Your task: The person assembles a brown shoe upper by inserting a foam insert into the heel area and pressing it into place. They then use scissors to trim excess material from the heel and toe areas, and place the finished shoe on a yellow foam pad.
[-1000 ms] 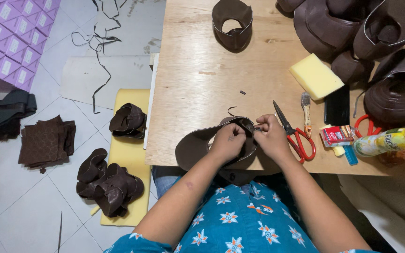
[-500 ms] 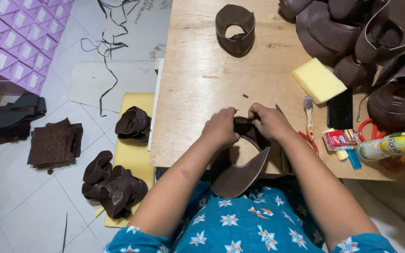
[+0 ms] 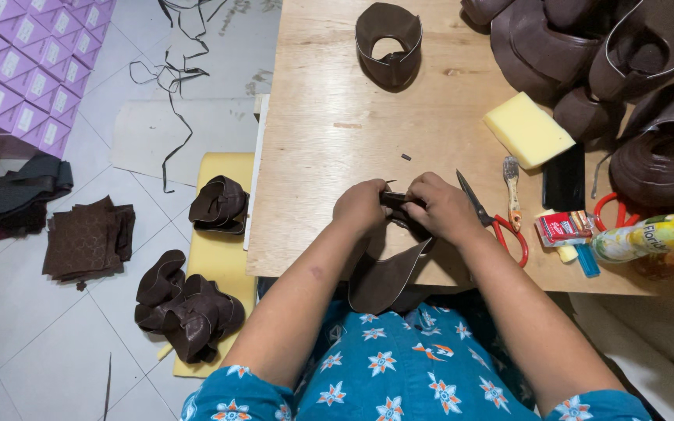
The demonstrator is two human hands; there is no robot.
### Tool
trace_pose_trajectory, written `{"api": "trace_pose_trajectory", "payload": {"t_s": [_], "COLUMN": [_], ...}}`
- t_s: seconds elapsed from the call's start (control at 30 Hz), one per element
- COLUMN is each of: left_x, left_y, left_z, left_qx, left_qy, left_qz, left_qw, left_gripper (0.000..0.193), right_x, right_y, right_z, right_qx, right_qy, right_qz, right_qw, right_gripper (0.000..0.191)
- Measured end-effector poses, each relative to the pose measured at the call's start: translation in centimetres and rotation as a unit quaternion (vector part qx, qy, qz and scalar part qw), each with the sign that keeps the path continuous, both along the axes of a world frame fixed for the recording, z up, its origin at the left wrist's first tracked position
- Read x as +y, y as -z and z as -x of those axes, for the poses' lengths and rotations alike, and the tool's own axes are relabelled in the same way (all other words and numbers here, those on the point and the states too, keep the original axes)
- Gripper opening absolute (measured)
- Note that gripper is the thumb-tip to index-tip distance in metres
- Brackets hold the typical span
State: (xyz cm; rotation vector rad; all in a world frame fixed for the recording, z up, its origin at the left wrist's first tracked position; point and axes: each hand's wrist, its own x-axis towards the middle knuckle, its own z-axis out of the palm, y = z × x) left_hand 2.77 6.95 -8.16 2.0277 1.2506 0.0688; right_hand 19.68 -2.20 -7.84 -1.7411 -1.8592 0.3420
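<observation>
While both hands meet at the near edge of the wooden table point(image 3: 329, 101), the left hand point(image 3: 362, 206) and the right hand point(image 3: 440, 209) pinch the top of a dark brown leather piece point(image 3: 388, 273) between them, fingers closed tight on it from either side. Its upper end is hidden between the knuckles, so how it is folded there is hard to make out; the lower part curves down off the table edge toward the person's lap, over the blue flowered clothing. Just right of the right hand lie red-handled scissors point(image 3: 493, 222), blades pointing away, and beside them a small brush point(image 3: 512, 191). Further right sit a yellow sponge block point(image 3: 528, 129), a small red packet point(image 3: 565, 228) and a yellow bottle with an orange cap point(image 3: 653, 236) on its side. A finished brown leather loop point(image 3: 388, 43) stands well apart at the far side of the table, and a heap of similar brown pieces point(image 3: 587, 54) fills the right corner. On the tiled floor to the left, more brown pieces rest on a yellow foam mat point(image 3: 216, 249), near purple boxes point(image 3: 25, 70).
</observation>
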Motion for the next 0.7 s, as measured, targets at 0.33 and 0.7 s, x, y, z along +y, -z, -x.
{"api": "trace_pose_trajectory", "payload": {"t_s": [0.33,0.7], "left_x": [-0.3,-1.7], "left_y": [-0.3,0.8], "left_z": [0.3,0.7], "left_qx": [0.008,-0.038], "left_qy": [-0.040,-0.007], "left_qz": [0.027,-0.122], "left_qw": [0.999,0.992], "left_gripper": [0.020,0.015], "right_x": [0.0,0.9], "right_y": [0.8,0.9], "right_z": [0.7,1.3], "right_qx": [0.001,0.002], "right_qy": [0.011,0.056], "right_qz": [-0.006,0.047], "right_qw": [1.000,0.997], "right_gripper": [0.020,0.034]}}
